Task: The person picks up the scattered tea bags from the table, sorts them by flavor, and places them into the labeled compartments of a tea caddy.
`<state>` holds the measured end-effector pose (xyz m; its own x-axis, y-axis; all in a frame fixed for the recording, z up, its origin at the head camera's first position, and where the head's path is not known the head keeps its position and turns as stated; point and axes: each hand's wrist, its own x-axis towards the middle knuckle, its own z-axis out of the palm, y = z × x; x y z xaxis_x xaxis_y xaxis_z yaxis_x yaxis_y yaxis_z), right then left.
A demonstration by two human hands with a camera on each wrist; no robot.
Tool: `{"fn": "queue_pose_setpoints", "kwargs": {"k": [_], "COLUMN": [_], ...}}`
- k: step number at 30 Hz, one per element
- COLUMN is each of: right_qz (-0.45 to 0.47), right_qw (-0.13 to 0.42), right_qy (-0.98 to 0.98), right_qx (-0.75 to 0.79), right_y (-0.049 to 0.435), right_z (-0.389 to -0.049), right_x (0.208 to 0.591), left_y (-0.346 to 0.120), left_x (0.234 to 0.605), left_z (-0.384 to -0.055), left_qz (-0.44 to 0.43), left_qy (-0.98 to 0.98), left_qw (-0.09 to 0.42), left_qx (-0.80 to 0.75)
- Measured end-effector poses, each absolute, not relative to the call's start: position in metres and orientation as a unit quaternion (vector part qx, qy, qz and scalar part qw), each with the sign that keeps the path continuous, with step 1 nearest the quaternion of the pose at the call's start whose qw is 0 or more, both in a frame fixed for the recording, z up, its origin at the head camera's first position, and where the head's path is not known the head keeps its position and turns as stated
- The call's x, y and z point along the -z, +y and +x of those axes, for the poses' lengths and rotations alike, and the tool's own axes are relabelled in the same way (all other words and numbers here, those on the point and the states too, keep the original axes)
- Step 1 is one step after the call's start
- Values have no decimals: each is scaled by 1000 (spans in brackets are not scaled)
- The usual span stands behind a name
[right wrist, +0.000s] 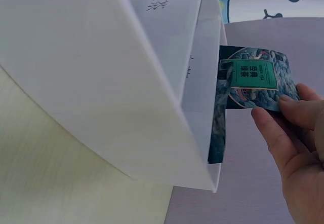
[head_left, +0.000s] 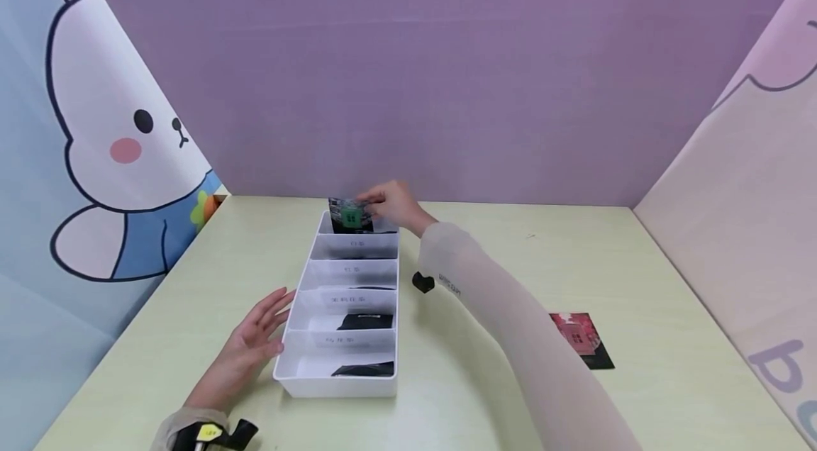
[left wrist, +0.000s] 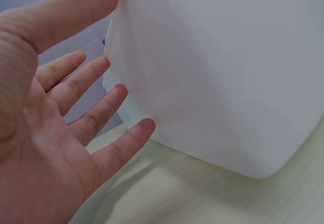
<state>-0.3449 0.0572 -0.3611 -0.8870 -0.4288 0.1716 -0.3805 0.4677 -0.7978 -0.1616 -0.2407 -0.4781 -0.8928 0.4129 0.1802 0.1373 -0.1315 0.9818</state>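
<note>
Between thumb and fingers my right hand [head_left: 397, 205] pinches a green tea packet [head_left: 351, 217], dark patterned with a green label. It stands upright over the farthest compartment of a long white divided box [head_left: 340, 387]. In the right wrist view, the held green tea packet [right wrist: 253, 77] overlaps a second dark green packet [right wrist: 218, 127] inside that compartment. My left hand [head_left: 250, 341] rests along the box's near left side, fingers spread and fairly straight. The left wrist view shows those fingertips [left wrist: 148, 125] against the white wall.
Black packets [head_left: 365, 322] lie in the nearer compartments, whose dividers carry handwritten labels. A red and black packet [head_left: 577, 334] lies on the table to the right, partly behind my right sleeve. A purple wall [head_left: 447, 82] rises right behind the table [head_left: 510, 245].
</note>
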Motion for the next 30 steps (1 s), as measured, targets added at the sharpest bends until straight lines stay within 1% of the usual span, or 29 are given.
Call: {"fn": "queue_pose_setpoints", "kwargs": {"k": [6, 13, 18, 26, 30], "right_qz": [-259, -300, -338, -355, -381], "right_qw": [59, 77, 60, 35, 15], "right_qy": [847, 869, 877, 897, 902], "right_qx": [460, 387, 335, 262, 204], "right_y": [54, 48, 42, 37, 37], "right_z": [-344, -338, -336, -336, -335], "right_x": [372, 378, 385, 391, 393], "left_y": [-243, -244, -244, -245, -246], "left_x": [478, 477, 477, 478, 478], "left_z": [-160, -160, -160, -160, -160], "left_qz": [222, 222, 226, 234, 220], "left_qy": [645, 646, 643, 637, 643], "left_qw": [95, 95, 94, 97, 102], "left_qx": [-725, -724, -726, -728, -727]}}
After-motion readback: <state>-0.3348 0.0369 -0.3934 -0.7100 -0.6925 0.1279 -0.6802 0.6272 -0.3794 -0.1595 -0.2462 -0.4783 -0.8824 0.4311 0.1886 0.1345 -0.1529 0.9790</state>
